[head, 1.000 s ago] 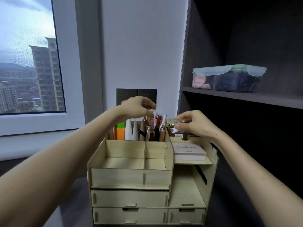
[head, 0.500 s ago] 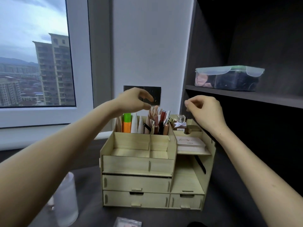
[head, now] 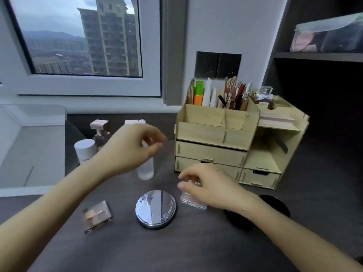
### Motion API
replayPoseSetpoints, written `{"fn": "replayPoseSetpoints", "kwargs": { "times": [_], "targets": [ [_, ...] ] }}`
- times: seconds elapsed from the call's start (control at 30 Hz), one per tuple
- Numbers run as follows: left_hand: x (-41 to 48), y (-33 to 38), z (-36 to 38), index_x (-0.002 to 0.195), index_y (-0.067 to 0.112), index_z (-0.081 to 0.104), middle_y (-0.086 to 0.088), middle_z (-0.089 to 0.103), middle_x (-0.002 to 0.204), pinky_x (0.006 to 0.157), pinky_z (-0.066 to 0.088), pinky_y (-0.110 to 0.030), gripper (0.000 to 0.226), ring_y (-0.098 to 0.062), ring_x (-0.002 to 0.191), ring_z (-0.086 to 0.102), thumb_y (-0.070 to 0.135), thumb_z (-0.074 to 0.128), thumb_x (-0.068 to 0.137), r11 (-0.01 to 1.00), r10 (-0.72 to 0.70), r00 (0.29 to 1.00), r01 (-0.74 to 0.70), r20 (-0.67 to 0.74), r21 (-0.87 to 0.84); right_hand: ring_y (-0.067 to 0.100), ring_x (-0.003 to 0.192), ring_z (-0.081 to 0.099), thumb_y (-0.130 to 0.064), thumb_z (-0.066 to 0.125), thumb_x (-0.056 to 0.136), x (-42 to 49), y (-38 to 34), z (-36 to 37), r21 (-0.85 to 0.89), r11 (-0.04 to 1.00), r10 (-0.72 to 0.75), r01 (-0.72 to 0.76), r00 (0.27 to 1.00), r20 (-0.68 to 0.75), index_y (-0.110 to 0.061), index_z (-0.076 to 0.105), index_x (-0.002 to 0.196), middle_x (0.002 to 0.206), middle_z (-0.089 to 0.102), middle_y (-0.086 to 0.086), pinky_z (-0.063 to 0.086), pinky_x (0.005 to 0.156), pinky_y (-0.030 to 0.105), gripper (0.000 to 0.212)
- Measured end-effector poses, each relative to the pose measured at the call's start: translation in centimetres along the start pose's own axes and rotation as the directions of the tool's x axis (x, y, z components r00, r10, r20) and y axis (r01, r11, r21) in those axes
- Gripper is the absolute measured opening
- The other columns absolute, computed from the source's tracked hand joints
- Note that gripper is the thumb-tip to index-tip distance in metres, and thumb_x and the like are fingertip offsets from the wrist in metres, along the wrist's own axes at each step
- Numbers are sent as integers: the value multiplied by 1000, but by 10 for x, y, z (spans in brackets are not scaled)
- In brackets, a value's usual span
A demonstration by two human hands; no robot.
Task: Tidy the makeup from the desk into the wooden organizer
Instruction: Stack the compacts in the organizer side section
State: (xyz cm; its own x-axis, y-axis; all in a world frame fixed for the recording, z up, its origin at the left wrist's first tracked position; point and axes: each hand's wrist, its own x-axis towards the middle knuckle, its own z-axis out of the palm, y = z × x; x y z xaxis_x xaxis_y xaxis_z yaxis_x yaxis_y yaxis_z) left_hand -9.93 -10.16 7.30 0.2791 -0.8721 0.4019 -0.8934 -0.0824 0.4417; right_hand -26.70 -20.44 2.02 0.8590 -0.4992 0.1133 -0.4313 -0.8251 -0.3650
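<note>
The wooden organizer [head: 214, 152] stands at the back right of the dark desk, its top slots full of brushes and tubes, with a perfume bottle [head: 265, 93] on its right shelf. My right hand [head: 208, 188] curls over a small clear case [head: 193, 201] with pink powder, thumb and fingers pinching its far end. My left hand [head: 127, 150] hovers with loosely curled fingers in front of a frosted bottle [head: 145, 172] and holds nothing. A round silver compact [head: 156, 210] and a clear eyeshadow palette [head: 97, 215] lie in front.
A white-capped bottle [head: 85, 150] and pink-capped bottles [head: 100, 127] stand at the back left. A black round item [head: 275, 203] lies behind my right forearm. A white box [head: 29, 146] borders the desk on the left. A lidded plastic box [head: 328, 34] sits on the dark shelf.
Both hands left the top of the organizer and came down to the desk. My view tilted down and left, showing the loose makeup. My right hand now pinches the clear case.
</note>
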Motion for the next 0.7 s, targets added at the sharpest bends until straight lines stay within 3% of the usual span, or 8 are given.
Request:
{"fn": "replayPoseSetpoints", "kwargs": {
  "times": [0.07, 0.2, 0.33, 0.5, 0.63, 0.7],
  "targets": [
    [-19, -18, 6, 84, 30, 69, 23, 61, 72, 62, 41, -4, 16, 10, 77, 58, 16, 62, 84, 996, -84, 996, 84, -7, 1, 11, 121, 44, -49, 62, 80, 3, -4, 32, 3, 999, -44, 44, 996, 83, -29, 49, 129, 130, 53, -8, 37, 100, 29, 55],
    [-35, -44, 17, 91, 23, 72, 11, 68, 81, 78, 51, -27, 14, -6, 77, 63, 16, 62, 84, 971, -239, 971, 239, -4, -11, 19, 133, 27, -54, 70, 70, 15, -16, 77, -81, 990, -97, 111, 982, 159, -31, 29, 141, 141, 39, -1, 23, 108, 32, 85],
    [-37, -50, 26, 91, 21, 72, 8, 70, 86, 79, 51, -28, 14, -8, 79, 64, 16, 61, 84, 966, -256, 966, 257, 37, -26, 22, 124, 36, -56, 70, 68, 24, -16, 90, -136, 983, -98, 121, 982, 163, -31, 31, 139, 131, 45, 1, 24, 103, 30, 84],
    [-26, -42, 39, 87, 22, 71, 16, 63, 73, 64, 43, -15, 11, 3, 69, 58, 18, 60, 85, 961, -262, 965, 263, 23, -80, 19, 120, 35, -47, 74, 65, 21, -15, 96, -16, 995, -101, 103, 992, 81, -24, 35, 133, 129, 43, -2, 28, 100, 26, 82],
    [-33, -49, 56, 88, 16, 70, 2, 66, 76, 69, 44, -26, 20, -20, 82, 65, 32, 59, 86, 897, -437, 899, 435, -15, -84, 14, 116, 31, -44, 75, 62, 11, -12, 93, 87, 992, -85, 92, 993, -82, -22, 36, 126, 123, 38, -7, 31, 101, 24, 78],
    [-43, -49, 63, 89, 15, 69, -1, 71, 79, 74, 54, -33, 25, -21, 79, 67, 38, 61, 85, 800, -492, 858, 512, 148, -313, 12, 114, 32, -45, 75, 60, 5, -11, 86, 99, 989, -93, 114, 977, -193, -24, 38, 123, 121, 38, -8, 31, 98, 22, 76]
  ]
}}
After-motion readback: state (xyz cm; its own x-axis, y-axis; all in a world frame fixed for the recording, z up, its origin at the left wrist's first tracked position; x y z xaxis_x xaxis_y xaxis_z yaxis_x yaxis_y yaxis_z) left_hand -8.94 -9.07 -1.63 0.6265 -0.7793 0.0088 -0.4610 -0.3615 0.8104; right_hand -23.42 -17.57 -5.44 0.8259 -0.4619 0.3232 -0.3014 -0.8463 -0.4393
